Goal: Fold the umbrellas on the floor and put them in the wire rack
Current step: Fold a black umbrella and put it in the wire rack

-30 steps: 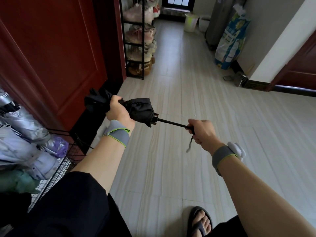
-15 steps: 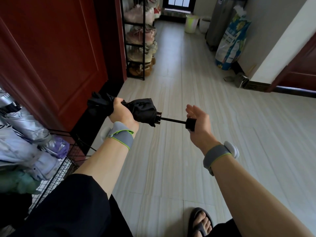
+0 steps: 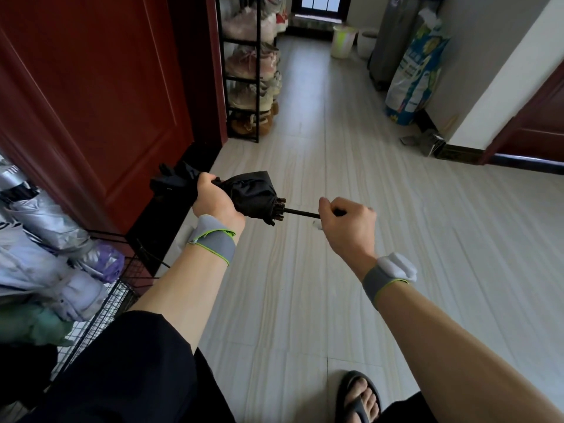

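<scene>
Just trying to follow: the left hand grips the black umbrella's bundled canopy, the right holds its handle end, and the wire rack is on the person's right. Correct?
Not quite: the head view shows the wire rack on the person's left. The left hand does grip the black umbrella by its canopy, and the right hand holds its handle end.

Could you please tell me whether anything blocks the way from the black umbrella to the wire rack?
Nothing visible stands between the black umbrella and the wire rack at lower left, though folded umbrellas already crowd the rack.
</scene>
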